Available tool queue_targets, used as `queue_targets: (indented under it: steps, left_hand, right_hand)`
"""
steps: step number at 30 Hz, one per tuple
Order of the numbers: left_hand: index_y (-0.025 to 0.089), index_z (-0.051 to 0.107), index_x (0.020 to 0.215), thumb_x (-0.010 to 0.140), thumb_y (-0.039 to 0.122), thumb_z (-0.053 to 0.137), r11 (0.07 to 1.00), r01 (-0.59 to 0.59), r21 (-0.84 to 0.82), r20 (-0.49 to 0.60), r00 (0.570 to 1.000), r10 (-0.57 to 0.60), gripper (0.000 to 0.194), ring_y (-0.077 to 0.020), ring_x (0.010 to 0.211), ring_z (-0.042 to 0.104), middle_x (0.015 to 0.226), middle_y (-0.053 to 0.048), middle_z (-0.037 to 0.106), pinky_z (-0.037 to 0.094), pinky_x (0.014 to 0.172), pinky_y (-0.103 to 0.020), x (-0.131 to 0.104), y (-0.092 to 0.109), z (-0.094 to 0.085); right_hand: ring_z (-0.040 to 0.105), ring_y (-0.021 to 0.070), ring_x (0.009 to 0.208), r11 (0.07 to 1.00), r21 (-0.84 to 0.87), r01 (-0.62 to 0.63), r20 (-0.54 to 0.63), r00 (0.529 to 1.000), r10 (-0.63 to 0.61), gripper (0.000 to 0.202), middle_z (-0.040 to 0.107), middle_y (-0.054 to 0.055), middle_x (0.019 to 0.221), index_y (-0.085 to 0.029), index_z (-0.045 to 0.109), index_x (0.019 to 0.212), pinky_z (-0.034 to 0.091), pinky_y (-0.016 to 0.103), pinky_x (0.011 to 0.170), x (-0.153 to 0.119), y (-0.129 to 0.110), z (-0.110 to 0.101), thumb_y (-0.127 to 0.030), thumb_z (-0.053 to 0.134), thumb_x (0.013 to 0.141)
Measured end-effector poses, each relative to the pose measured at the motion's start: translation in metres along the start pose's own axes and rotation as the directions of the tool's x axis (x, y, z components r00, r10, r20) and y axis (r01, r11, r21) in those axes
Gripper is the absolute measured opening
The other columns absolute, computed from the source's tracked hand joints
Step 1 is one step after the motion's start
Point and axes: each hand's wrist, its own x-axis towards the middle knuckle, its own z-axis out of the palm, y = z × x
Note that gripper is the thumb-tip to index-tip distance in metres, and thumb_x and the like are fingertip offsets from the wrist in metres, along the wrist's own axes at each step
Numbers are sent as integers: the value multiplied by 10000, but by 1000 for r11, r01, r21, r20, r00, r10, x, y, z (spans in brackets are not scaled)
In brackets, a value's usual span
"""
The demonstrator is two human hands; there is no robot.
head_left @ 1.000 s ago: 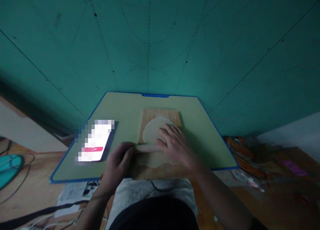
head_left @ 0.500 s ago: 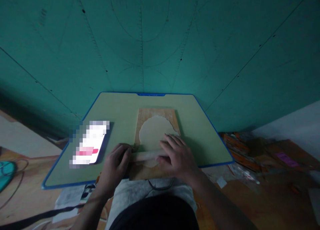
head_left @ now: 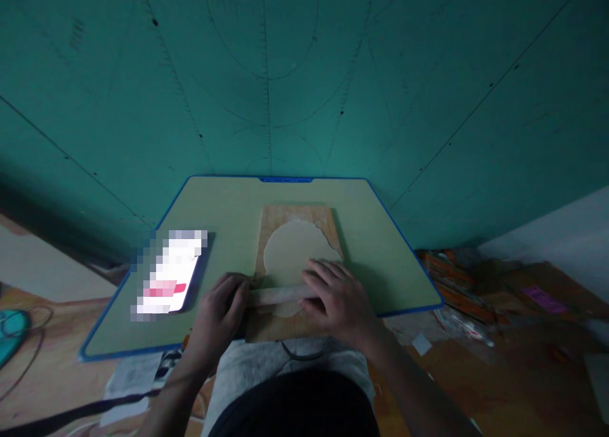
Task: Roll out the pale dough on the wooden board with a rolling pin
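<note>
A flat, roundish sheet of pale dough (head_left: 295, 250) lies on a wooden board (head_left: 275, 215), reaching the board's right edge. Across its near part rests a rolling pin (head_left: 278, 295). My left hand (head_left: 225, 307) is closed round the pin's left end, with the thumb along the near side. My right hand (head_left: 335, 297) lies over the pin's right end, its fingers curved on top and the thumb on the near side. The right end of the pin is hidden under that hand.
The board sits on a pale green table (head_left: 228, 215) with a blue rim. On the table's left lies a lit phone (head_left: 174, 272), partly blurred. A green wall (head_left: 304, 94) rises behind. Clutter (head_left: 457, 291) lies on the floor at the right.
The view has shifted very slightly. My right hand sits a touch lower and further left over the pin; my left hand looks almost the same.
</note>
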Motion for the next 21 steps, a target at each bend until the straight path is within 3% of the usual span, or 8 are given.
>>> queue_targets:
  steps: [14, 21]
  left_hand:
    - [207, 671, 800, 937, 452, 479, 1000, -21, 4, 22, 1000, 21, 340, -217, 764, 675, 828, -71, 698, 520, 670, -311, 0, -1, -1]
    - [203, 676, 794, 939, 459, 472, 1000, -11, 8, 13, 1000, 11, 358, -217, 769, 675, 830, -73, 698, 517, 676, -310, -1, -1, -1]
  right_hand:
    - [589, 256, 1277, 996, 86, 11, 17, 1000, -12, 390, 660, 100, 1385, -195, 653, 1306, 458, 441, 1115, 1, -1, -8, -244, 591, 924]
    - [616, 252, 1221, 990, 143, -4, 7, 1000, 3, 329, 681, 94, 1332, -212, 721, 1177, 487, 439, 1058, 7, -2, -11, -251, 609, 870]
